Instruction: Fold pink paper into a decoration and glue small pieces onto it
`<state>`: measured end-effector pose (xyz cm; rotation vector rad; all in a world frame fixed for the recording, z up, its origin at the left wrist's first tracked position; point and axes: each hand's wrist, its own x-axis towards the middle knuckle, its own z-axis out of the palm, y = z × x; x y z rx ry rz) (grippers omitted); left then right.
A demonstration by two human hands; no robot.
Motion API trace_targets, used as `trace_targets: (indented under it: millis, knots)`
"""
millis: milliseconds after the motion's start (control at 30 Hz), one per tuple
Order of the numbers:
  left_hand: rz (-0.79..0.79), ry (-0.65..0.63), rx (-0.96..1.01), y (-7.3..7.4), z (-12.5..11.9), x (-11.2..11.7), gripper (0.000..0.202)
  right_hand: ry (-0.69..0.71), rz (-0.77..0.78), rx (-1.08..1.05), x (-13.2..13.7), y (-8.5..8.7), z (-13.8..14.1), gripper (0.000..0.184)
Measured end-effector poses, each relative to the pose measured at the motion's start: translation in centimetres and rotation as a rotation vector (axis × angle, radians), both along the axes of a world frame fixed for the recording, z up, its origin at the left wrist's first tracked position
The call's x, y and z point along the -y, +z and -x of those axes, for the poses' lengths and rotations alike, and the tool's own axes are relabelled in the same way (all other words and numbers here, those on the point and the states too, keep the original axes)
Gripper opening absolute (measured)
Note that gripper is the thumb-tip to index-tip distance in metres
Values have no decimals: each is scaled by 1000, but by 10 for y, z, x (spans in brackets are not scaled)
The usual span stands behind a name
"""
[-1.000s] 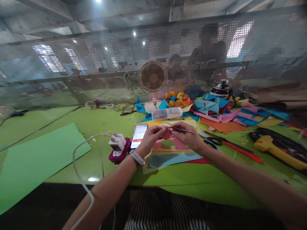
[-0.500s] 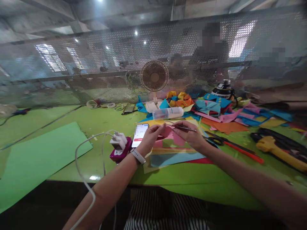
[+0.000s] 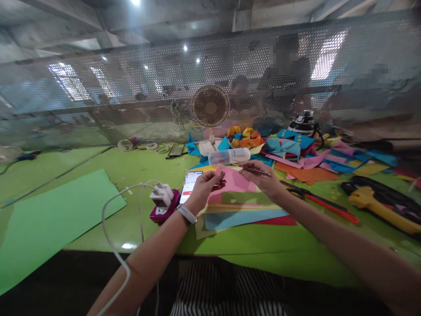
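Note:
My left hand (image 3: 208, 188), with a white band at the wrist, is closed in a pinch at the left edge of a pink paper sheet (image 3: 233, 179). My right hand (image 3: 262, 179) grips a slim, silvery pen-like tool (image 3: 258, 170), whose exact kind is too small to tell. Its fingers are at the sheet's right side; whether they also pinch the paper is unclear. Beneath both hands lies a layered pile of coloured paper, with a light blue sheet (image 3: 243, 218) and a red sheet (image 3: 276, 220) near its front.
Left of the pile are a lit phone (image 3: 190, 186), a purple power block (image 3: 166, 213) with white chargers, and a green sheet (image 3: 66, 219). Scissors (image 3: 294, 189), an orange-red cutter (image 3: 332, 208) and a yellow-handled tool (image 3: 378, 206) lie right. Behind stand a fan (image 3: 210, 106) and folded papers (image 3: 286, 147).
My hands have moved apart, and the pink sheet between them now shows flatter and wider. The slim tool remains in my right hand. The view has shifted slightly.

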<state>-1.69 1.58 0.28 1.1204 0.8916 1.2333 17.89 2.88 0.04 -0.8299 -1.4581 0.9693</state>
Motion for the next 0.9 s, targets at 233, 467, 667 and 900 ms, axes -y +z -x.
trace_targets:
  millis: [233, 467, 667, 900]
  knots:
    - [105, -91, 13, 1, -5, 7, 32, -57, -40, -78, 6, -2, 6, 22]
    - [131, -165, 48, -3, -10, 12, 29, -58, -102, 20, 18, -8, 19, 21]
    - [117, -32, 130, -1, -4, 5, 26, -116, -204, 39, 7, 5, 3, 25]
    - [57, 131, 243, 6, 1, -1, 30, -56, -368, 767, -16, 7, -36, 26]
